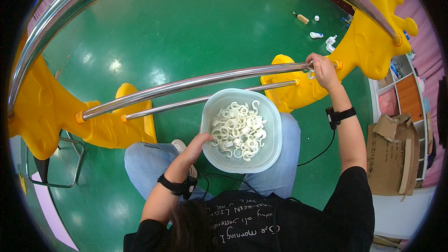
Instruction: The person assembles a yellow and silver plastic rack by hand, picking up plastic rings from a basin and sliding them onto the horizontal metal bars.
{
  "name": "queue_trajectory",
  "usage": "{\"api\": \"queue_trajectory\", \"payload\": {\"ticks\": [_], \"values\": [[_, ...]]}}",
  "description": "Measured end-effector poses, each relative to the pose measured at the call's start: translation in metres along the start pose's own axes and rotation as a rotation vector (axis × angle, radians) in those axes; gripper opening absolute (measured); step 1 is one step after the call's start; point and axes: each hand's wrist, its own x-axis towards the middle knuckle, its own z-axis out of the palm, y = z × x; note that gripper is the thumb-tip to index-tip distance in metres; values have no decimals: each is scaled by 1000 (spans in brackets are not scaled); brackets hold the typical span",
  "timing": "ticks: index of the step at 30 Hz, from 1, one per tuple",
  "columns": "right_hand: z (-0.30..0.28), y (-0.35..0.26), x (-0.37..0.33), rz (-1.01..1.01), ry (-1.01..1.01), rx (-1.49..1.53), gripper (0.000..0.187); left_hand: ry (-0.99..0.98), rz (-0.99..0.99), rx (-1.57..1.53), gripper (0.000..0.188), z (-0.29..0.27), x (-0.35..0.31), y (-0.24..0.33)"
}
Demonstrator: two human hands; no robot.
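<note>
A pale translucent plastic basin [275, 144] rests on my lap, tilted toward me. Inside lies a heap of small white C-shaped plastic hooks [238, 130]. My left hand [198, 147] is closed on the basin's left rim, thumb over the edge, other fingers hidden beneath. Up at the right end of a curved metal rail [210, 80], my right hand [323, 71] is closed with its fingers over the bar. A bit of a white hook [311, 72] shows by its fingertips, against the rail; how it sits there is partly hidden.
Yellow giraffe-shaped plastic stands [326, 79] hold the rails at both ends. A lower metal bar [186, 101] runs just beyond the basin. Several bottles [316, 35] lie on the green floor at far right. A torn cardboard box [389, 158] leans by a shelf unit.
</note>
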Motion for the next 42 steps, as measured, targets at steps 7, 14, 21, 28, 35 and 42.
{"api": "queue_trajectory", "payload": {"ticks": [7,14,21,28,35,42], "values": [[1,-1,3,-18,-30,5,36,56,39,-2,35,-5,5,-5],[2,6,10,-82,-74,-210,31,63,40,-17,34,0,8,-3],[2,4,11,-84,-40,-213,28,45,47,0,36,3,8,0],[15,0,10,-58,99,-187,33,12,72,-9,34,-9,9,-11],[27,2,5,-124,312,-172,29,28,50,-14,34,-6,5,-10],[32,3,4,-228,440,-259,27,32,52,-23,35,-7,7,-11]]}}
